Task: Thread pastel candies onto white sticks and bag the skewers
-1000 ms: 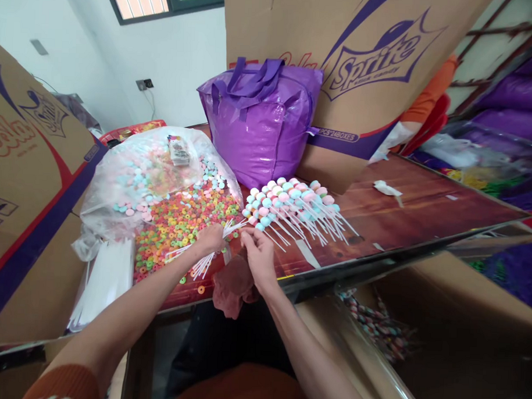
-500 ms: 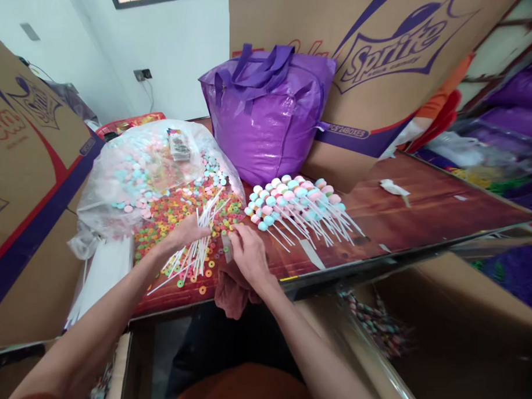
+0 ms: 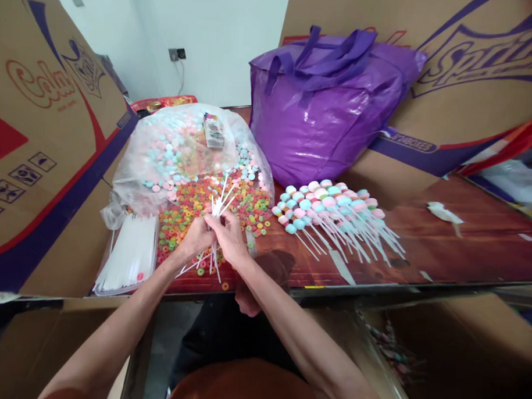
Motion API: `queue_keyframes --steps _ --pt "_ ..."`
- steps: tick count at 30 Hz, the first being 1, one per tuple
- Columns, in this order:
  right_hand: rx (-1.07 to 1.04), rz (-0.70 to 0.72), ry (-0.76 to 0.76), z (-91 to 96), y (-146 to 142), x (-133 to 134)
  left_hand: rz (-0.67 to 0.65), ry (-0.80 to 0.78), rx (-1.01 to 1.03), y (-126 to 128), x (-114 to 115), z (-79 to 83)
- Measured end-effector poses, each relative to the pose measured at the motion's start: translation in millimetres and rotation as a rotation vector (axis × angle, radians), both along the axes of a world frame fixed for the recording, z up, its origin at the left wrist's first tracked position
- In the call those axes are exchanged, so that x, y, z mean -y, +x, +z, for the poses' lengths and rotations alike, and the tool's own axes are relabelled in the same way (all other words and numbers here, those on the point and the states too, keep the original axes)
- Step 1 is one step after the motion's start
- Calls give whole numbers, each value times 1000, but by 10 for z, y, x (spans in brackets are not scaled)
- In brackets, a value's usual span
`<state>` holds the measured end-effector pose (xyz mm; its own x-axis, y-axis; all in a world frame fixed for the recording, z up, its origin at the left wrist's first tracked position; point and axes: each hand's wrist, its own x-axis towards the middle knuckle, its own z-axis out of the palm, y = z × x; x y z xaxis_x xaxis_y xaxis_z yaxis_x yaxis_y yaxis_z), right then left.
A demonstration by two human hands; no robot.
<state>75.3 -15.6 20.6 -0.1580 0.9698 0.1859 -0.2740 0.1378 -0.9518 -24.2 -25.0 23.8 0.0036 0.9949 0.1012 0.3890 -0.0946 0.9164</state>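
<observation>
My left hand (image 3: 196, 239) is closed round a bundle of thin white sticks (image 3: 217, 212) that fan upward and downward from the fist. My right hand (image 3: 228, 239) presses against the same bundle, its fingers pinching the sticks near the top. Both hands hover over a heap of small colourful ring candies (image 3: 191, 211) spilling from a clear plastic bag (image 3: 176, 150). To the right lies a pile of finished candy sticks (image 3: 331, 207) with pink, white and blue heads.
A pack of white sticks (image 3: 131, 253) lies at the left table edge. A purple bag (image 3: 325, 108) stands behind, with large cardboard boxes (image 3: 45, 128) left and right. A reddish cloth (image 3: 272, 266) hangs over the wooden table's (image 3: 465, 253) front edge.
The left hand turned the stick bundle from lying sideways to nearly upright. The right hand moved left onto the bundle. The camera shifted, so everything slid rightward in view.
</observation>
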Motion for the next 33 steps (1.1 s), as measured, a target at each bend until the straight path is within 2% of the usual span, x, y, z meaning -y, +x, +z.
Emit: queue_keyframes --steps 4,6,8,11,13,17,20,24,28,33 --pt "193 91 148 37 -25 -56 21 17 130 -77 67 9" --pt "401 116 217 70 55 -39 38 27 189 -120 98 24" --pt "660 76 282 68 166 16 95 48 237 -173 119 36" --pt "1028 53 357 -30 306 132 175 88 235 -267 140 38" --pt "1158 104 364 -128 336 195 178 111 218 -323 152 24" --pt "1131 128 318 -238 219 231 143 130 345 -383 164 -47" --pt "1094 135 314 -204 53 207 140 159 482 -398 157 -104" --pt "1155 177 334 -130 -151 157 146 203 594 -409 167 -136" --pt "1172 194 352 -127 -274 96 183 223 592 -414 216 -137" --pt "1085 109 327 -156 -309 69 293 229 463 -421 288 -98"
